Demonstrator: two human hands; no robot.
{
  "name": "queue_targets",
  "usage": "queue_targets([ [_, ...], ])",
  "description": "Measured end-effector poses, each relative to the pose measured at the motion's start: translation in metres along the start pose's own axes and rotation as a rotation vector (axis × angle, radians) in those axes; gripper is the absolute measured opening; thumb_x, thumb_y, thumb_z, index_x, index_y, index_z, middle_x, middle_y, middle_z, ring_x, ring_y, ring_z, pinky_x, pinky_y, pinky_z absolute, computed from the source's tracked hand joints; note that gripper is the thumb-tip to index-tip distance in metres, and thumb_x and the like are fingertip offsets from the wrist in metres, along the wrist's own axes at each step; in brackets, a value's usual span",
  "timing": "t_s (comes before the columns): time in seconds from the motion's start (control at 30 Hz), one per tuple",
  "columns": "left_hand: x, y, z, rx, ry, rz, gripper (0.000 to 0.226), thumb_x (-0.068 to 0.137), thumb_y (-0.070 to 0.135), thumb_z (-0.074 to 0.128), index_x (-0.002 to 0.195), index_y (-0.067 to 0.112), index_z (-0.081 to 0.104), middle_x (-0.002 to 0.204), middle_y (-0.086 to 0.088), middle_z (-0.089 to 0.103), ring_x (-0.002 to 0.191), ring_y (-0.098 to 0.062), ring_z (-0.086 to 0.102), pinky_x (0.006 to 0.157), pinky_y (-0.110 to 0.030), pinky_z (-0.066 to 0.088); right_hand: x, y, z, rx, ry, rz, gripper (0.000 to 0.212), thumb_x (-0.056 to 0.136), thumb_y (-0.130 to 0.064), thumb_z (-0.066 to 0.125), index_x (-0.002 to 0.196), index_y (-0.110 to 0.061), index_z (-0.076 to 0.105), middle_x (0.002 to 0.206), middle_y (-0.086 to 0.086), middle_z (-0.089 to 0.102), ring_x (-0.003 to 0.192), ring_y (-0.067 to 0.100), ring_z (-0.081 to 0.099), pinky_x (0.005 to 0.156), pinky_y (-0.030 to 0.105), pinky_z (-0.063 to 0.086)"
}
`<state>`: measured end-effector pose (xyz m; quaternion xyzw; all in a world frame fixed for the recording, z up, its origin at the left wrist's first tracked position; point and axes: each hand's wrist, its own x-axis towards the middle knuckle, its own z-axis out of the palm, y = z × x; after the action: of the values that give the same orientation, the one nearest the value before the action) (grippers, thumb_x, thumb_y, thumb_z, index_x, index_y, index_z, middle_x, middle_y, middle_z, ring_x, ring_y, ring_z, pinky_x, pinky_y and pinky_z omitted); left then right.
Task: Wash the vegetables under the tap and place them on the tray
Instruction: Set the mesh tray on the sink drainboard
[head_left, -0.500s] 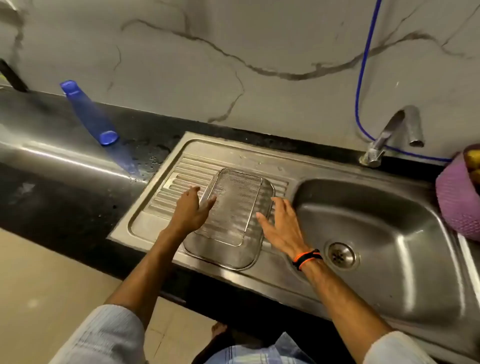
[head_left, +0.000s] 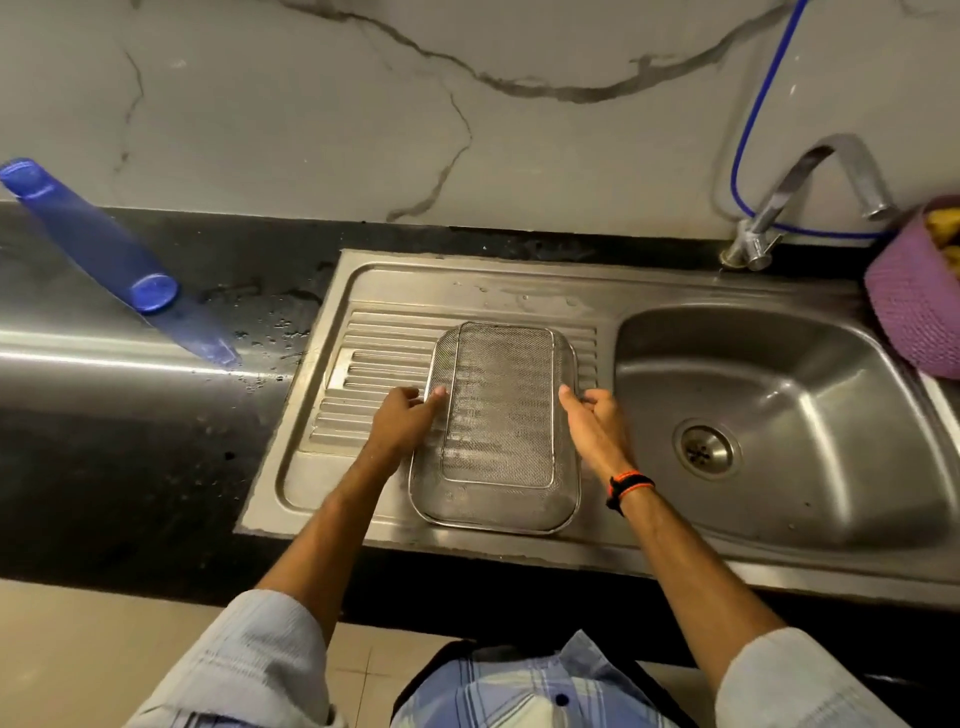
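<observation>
Steel mesh forms the rectangular tray (head_left: 498, 431), a fine wire-framed sieve with rounded corners lying flat on the ribbed drainboard (head_left: 374, 358) of the sink (head_left: 779, 415), left of the basin, on the dark counter (head_left: 130, 467). The left hand (head_left: 408, 415) grips the tray's left rim, fingers curled and thumb over the edge; the right hand (head_left: 592, 415) grips the right rim likewise. Vegetables (head_left: 943, 223), partly seen, sit in a purple basket (head_left: 909, 306) beside the tap (head_left: 800, 192).

Fine metal mesh tray (head_left: 498, 415); brushed glossy steel sink (head_left: 779, 395); polished black counter (head_left: 104, 441); translucent blue plastic bottle (head_left: 88, 236).
</observation>
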<state>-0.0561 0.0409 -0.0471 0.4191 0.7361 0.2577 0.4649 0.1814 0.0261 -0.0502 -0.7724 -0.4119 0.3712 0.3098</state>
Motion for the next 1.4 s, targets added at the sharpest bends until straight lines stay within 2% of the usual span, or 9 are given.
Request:
queue_targets([
  [0.43, 0.005, 0.004, -0.003, -0.271, -0.032, -0.058, 0.061, 0.084, 0.028, 0.079, 0.13, -0.004, 0.055, 0.119, -0.014, 0.067, 0.08, -0.011, 0.067, 0.05, -0.017, 0.048, -0.004, -0.007, -0.008, 0.185, -0.089, 0.128, 0.086, 0.073, -0.051, 0.081, 0.14, -0.011, 0.045, 0.135, 0.006, 0.055, 0.108, 0.016, 0.054, 0.09, 0.03, 0.046],
  [0.6, 0.002, 0.015, -0.022, -0.389, -0.072, 0.008, 0.047, 0.08, 0.02, 0.082, 0.119, -0.002, 0.066, 0.109, -0.013, 0.074, 0.084, -0.013, 0.071, 0.058, -0.018, 0.051, -0.004, -0.018, -0.016, 0.381, -0.165, 0.088, 0.092, 0.065, -0.05, 0.086, 0.137, -0.007, 0.049, 0.131, 0.004, 0.057, 0.119, 0.02, 0.055, 0.103, 0.036, 0.046],
  [0.67, -0.007, 0.026, -0.029, -0.437, -0.107, 0.059, 0.026, 0.085, 0.006, 0.075, 0.11, 0.002, 0.07, 0.091, -0.003, 0.077, 0.07, -0.006, 0.071, 0.055, -0.016, 0.052, -0.006, -0.027, -0.022, 0.466, -0.181, 0.033, 0.06, 0.069, -0.045, 0.085, 0.115, -0.011, 0.065, 0.114, 0.0, 0.067, 0.109, 0.016, 0.061, 0.095, 0.031, 0.049],
  [0.77, -0.018, 0.039, -0.041, -0.518, -0.135, 0.143, 0.045, 0.079, 0.005, 0.078, 0.121, 0.005, 0.065, 0.104, -0.008, 0.076, 0.089, -0.017, 0.074, 0.073, -0.029, 0.059, -0.017, -0.05, -0.034, 0.601, -0.195, -0.052, 0.019, 0.081, -0.031, 0.078, 0.092, -0.023, 0.066, 0.097, -0.008, 0.07, 0.095, 0.005, 0.064, 0.083, 0.019, 0.045],
  [0.97, -0.035, 0.061, -0.048, -0.709, -0.137, 0.293, 0.058, 0.087, -0.008, 0.063, 0.14, 0.013, 0.051, 0.123, -0.007, 0.067, 0.114, -0.022, 0.066, 0.089, -0.036, 0.055, -0.034, -0.083, -0.045, 0.715, -0.141, -0.216, 0.021, 0.095, -0.038, 0.059, 0.11, -0.026, 0.069, 0.099, -0.014, 0.074, 0.092, -0.005, 0.067, 0.078, 0.015, 0.048],
  [1.07, -0.045, 0.069, -0.047, -0.821, -0.159, 0.299, 0.044, 0.097, 0.013, 0.055, 0.14, 0.02, 0.05, 0.129, 0.001, 0.065, 0.112, -0.012, 0.067, 0.093, -0.035, 0.055, -0.041, -0.086, -0.048, 0.796, -0.168, -0.217, 0.051, 0.1, -0.052, 0.034, 0.134, -0.019, 0.055, 0.118, -0.007, 0.067, 0.109, 0.006, 0.062, 0.094, 0.032, 0.048],
  [1.17, -0.054, 0.072, -0.045, -0.938, -0.158, 0.254, 0.032, 0.102, 0.036, 0.045, 0.127, 0.023, 0.061, 0.131, -0.005, 0.065, 0.119, -0.023, 0.064, 0.101, -0.047, 0.052, -0.043, -0.077, -0.051, 0.91, -0.196, -0.178, 0.063, 0.1, -0.054, 0.026, 0.141, -0.012, 0.049, 0.108, -0.001, 0.065, 0.099, 0.011, 0.064, 0.082, 0.025, 0.053],
  [1.23, -0.056, 0.071, -0.046, -1.018, -0.157, 0.232, 0.04, 0.101, 0.045, 0.042, 0.123, 0.018, 0.063, 0.131, -0.009, 0.065, 0.121, -0.028, 0.062, 0.102, -0.047, 0.052, -0.046, -0.072, -0.052, 0.913, -0.194, -0.189, 0.051, 0.104, -0.045, 0.029, 0.13, -0.013, 0.059, 0.095, -0.006, 0.068, 0.086, 0.006, 0.068, 0.068, 0.016, 0.053],
  [1.4, -0.054, 0.058, -0.049, -1.065, -0.193, 0.209, 0.031, 0.101, 0.017, 0.049, 0.131, 0.012, 0.058, 0.129, -0.013, 0.064, 0.119, -0.033, 0.06, 0.099, -0.052, 0.051, -0.044, -0.067, -0.057, 1.003, -0.175, -0.115, 0.04, 0.092, -0.008, 0.062, 0.131, -0.004, 0.053, 0.12, 0.009, 0.064, 0.11, 0.02, 0.064, 0.088, 0.028, 0.054],
])
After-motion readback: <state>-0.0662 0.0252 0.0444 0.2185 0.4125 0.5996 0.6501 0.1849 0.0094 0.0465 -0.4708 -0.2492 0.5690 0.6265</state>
